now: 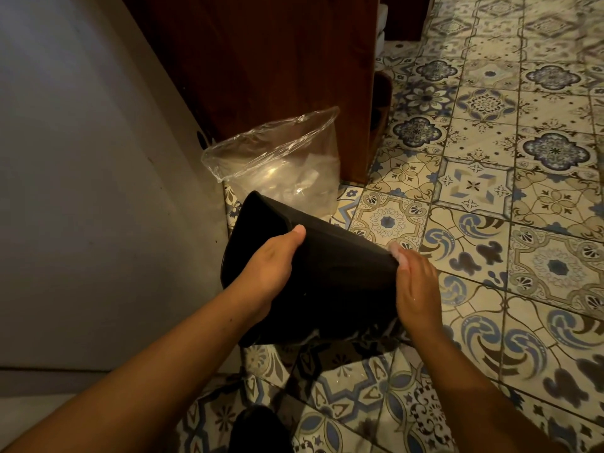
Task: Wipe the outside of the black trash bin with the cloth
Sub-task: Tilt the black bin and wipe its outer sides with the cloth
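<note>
The black trash bin (pixel 330 276) was held up off the patterned floor (pixel 490 197), tipped over so that its long way ran from near and low up to far and left. It sat right between the two hands, a little to the left of the middle of the scene. The left hand (pixel 271 263) was on the bin's left side, with the thumb pressed on the dark wall and the other fingers curled out of sight behind it, so this hand was closed on the bin and keeping it up. The right hand (pixel 415 286) was on the bin's right edge, touching it. Something pale and a bit blurry showed at its fingertips, and this looked like the cloth (pixel 397 251), bunched up small under the fingers. So the right hand was folded around the cloth and pushing it on the bin. The hands were about equally near the bin, but the right one had the cloth, so I think the next rub would go along the right wall, following the bin's long way. Behind the bin, farther off, a clear plastic bag (pixel 277 158) stood on the floor, just beside a brown wooden cabinet (pixel 261 60). A pale wall (pixel 81 158) was on the left. I could not see any names, labels or writing on the bin or on anything else.
</note>
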{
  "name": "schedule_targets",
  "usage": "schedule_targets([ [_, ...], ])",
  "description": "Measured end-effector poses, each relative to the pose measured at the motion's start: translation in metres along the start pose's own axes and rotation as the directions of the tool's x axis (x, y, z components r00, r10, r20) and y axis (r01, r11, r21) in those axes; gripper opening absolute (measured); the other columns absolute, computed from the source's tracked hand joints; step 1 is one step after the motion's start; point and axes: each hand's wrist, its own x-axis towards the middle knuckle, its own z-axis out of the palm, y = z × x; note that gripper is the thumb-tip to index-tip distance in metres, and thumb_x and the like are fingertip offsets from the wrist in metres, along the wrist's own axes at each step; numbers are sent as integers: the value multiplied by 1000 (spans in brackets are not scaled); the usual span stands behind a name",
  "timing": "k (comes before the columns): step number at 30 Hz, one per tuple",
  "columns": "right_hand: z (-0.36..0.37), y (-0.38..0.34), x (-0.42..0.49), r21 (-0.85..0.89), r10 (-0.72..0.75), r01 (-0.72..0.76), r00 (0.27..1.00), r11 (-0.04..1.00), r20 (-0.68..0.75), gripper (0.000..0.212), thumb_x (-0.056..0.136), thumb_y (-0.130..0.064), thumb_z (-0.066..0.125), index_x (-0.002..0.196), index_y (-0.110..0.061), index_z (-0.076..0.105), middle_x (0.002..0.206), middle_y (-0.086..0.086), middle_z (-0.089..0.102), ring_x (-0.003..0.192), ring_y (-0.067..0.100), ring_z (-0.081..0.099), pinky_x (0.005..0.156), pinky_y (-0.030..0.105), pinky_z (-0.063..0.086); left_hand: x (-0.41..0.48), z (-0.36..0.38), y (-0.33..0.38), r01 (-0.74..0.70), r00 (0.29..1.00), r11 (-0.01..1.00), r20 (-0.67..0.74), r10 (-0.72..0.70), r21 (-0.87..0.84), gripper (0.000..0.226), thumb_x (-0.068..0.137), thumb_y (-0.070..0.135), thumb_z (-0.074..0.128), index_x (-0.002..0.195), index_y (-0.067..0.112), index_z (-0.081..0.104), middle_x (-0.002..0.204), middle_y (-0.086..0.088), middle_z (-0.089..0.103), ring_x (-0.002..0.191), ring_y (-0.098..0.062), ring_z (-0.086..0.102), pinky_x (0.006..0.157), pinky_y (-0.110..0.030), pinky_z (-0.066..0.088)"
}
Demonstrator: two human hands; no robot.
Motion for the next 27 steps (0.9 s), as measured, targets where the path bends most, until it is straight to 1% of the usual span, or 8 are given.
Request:
schedule_targets([
  [4, -18, -22, 3, 170, 82, -77, 996, 982, -20, 42, 108, -31, 31, 128, -27, 67, 121, -7, 67, 117, 14, 57, 97, 32, 44, -3, -5, 3, 41, 997, 998, -67, -44, -40, 40, 98, 47, 48, 123, 18, 61, 113, 1, 64, 102, -18, 60, 102, -39, 45],
  [8, -39, -61, -1, 335, 132, -103, 989, 937, -64, 38, 109, -29, 35, 121, -25, 70, 117, -7, 71, 116, 8, 63, 100, 32, 51, -9, -9, 7, 188, 977, 963, -60, -203, -194, 33, 100, 40, 48, 98, 13, 65, 93, -12, 71, 86, -27, 67, 66, -34, 51],
  [11, -45, -93, -12, 362, 16, 4, 998, 932, -52, 40, 109, -33, 31, 129, -25, 65, 126, -7, 69, 123, 9, 61, 102, 36, 50, -11, -7, 4, 216, 973, 951, -33, -229, -223, 35, 99, 42, 47, 111, 14, 64, 96, -14, 71, 87, -28, 68, 60, -34, 50],
  [14, -44, -124, -33, 333, -129, 125, 992, 935, -10, 42, 108, -36, 27, 135, -29, 58, 136, -9, 62, 133, 10, 53, 108, 40, 47, -9, -3, 6, 202, 976, 940, -27, -218, -274, 32, 99, 40, 47, 105, 15, 66, 91, -14, 74, 82, -27, 72, 56, -33, 55],
  [18, -26, -155, -65, 263, -295, 253, 946, 931, 136, 48, 107, -38, 22, 149, -32, 45, 154, -13, 44, 149, 6, 31, 122, 39, 31, -9, 11, 5, 113, 994, 942, 28, -109, -317, 40, 101, 38, 45, 98, 9, 73, 79, -12, 78, 69, -22, 77, 58, -29, 58],
  [20, -12, -155, -72, 213, -310, 269, 931, 939, 192, 56, 106, -38, 21, 157, -19, 34, 164, -6, 32, 154, 5, 19, 125, 38, 23, -10, 18, 1, 63, 997, 947, 58, -48, -314, 44, 102, 41, 44, 101, 10, 75, 91, -9, 80, 82, -18, 77, 68, -29, 57],
  [23, -7, -151, -68, 67, -335, 328, 918, 942, 212, 61, 105, -39, 20, 162, -16, 15, 171, -1, 11, 158, 8, -1, 128, 39, 11, -14, 23, -5, 29, 993, 946, 118, 11, -324, 46, 102, 46, 40, 108, 15, 74, 107, -5, 79, 104, -15, 73, 86, -28, 52],
  [27, -10, -144, -60, -6, -389, 402, 888, 916, 245, 62, 105, -39, 21, 162, -19, 6, 171, -3, -1, 158, 13, -10, 128, 46, 6, -15, 27, -12, -24, 982, 965, 172, 72, -263, 41, 102, 45, 41, 99, 27, 77, 105, 6, 79, 107, -8, 71, 95, -25, 49],
])
